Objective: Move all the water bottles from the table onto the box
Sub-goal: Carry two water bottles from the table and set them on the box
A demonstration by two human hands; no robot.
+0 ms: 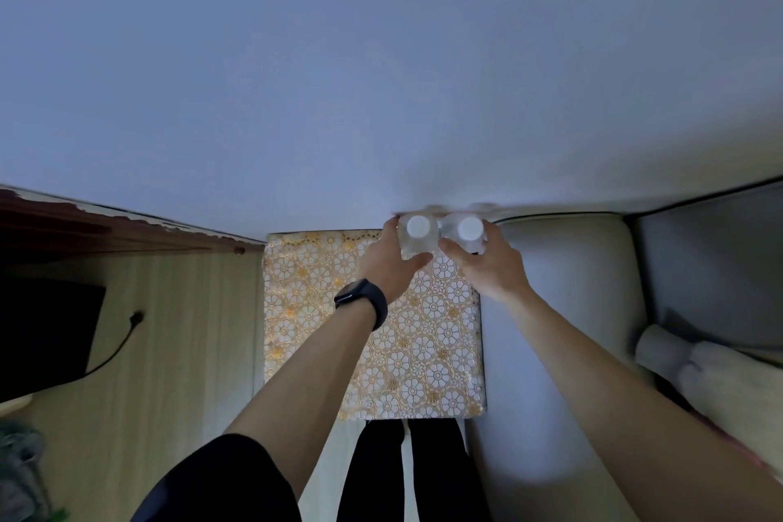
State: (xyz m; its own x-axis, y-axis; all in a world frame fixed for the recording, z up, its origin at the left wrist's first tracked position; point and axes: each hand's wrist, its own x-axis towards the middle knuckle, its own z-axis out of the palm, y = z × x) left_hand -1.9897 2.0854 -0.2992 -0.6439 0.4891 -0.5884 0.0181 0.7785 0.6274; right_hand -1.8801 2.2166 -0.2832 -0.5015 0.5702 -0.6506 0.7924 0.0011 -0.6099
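Two clear water bottles with white caps stand side by side at the far right corner of the floral-patterned surface (423,352). My left hand (392,263), with a dark watch on its wrist, grips the left bottle (417,235) around its body. My right hand (487,263) grips the right bottle (468,231) in the same way. Both bottles are upright and seen from above, so only caps and shoulders show. Whether they rest on the surface or hover just above it cannot be told.
A pale sofa (572,288) runs along the right of the patterned surface, with a cushion (720,373) further right. A light wooden desk (169,352) holding a dark screen (42,339) and a cable (123,343) lies to the left. A white wall is directly behind.
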